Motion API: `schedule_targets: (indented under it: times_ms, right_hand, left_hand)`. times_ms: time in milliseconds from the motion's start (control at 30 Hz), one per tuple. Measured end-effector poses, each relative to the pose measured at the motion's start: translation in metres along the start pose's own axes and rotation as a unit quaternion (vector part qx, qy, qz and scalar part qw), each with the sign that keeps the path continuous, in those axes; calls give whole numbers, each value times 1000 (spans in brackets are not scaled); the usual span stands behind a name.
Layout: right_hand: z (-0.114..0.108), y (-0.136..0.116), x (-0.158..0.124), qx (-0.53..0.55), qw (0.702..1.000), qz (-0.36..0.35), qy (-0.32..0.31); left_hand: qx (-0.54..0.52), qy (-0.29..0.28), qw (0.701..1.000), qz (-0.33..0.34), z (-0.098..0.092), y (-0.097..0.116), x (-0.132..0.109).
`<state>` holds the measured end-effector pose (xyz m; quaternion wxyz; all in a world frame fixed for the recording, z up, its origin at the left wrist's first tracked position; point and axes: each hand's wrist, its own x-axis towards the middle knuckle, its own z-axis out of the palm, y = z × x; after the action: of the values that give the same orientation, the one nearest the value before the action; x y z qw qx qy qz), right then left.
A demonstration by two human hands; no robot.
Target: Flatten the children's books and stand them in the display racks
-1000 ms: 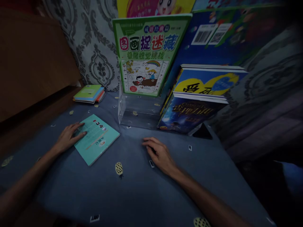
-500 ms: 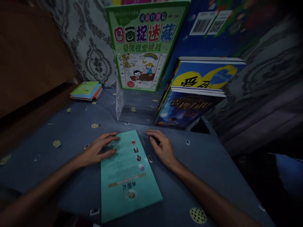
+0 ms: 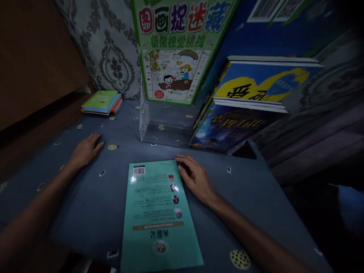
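A teal book [image 3: 159, 212] lies flat on the cloth-covered table, its printing upside down to me and a barcode at its far left corner. My right hand [image 3: 196, 180] rests at the far right corner of the book, fingers loosely bent and apart from the thumb. Its fingertips are at the book's edge without gripping it; whether they touch is hard to tell. Off to the left, my left hand [image 3: 87, 151] lies on the tablecloth with its fingers stretched out and nothing in it, well apart from the book.
A clear acrylic stand [image 3: 165, 132] holds a green picture book [image 3: 173, 76] behind the teal one. Right of that stand a dark blue book [image 3: 233, 125] and a blue-yellow book [image 3: 261, 81]. A small book stack [image 3: 102, 102] sits at the back left, near a brown wooden panel [image 3: 36, 64].
My left hand has left the teal book and moved left onto the tablecloth. The book now lies straighter, its barcode uncovered. My right hand stays near the same place. The view has shifted slightly.
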<state>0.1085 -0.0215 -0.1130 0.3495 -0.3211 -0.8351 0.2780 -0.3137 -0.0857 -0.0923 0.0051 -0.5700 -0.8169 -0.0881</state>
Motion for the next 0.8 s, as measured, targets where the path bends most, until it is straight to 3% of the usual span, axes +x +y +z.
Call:
schedule_targets:
  times_ms: [67,133,167,233,333,433,533,700,800]
  right_hand:
    - [1,-1,-1,-7,1000,-10,-21]
    - [2,-1,-1,-11,999,-17,-36]
    - [2,-1,-1,-12,999,-22,-41]
    - [3,-1,-1,-11,998,-30,-46]
    - [3,0,0,-4,999,-33,-43]
    - [3,0,0,4,999,-30,-36]
    - [3,2,-1,13,999,-23,-29]
    - [-1,10,-1,41,999,16,21]
    - [-5,20,3,68,995,45,59]
  left_hand:
    - [14,16,999,-43,-10,-1,-6]
    - [1,36,998,-54,-16,15,-25]
    - [-25,46,998,-25,-16,28,-40]
    - [-102,23,989,101,-12,56,-81]
    - [-148,-47,948,276,0,93,-149]
    - [-128,-109,914,370,7,115,-194]
    - [-95,-158,894,409,5,125,-203]
    - [-104,-122,891,426,0,139,-183]
    - [-109,-136,884,433,-2,150,-169]
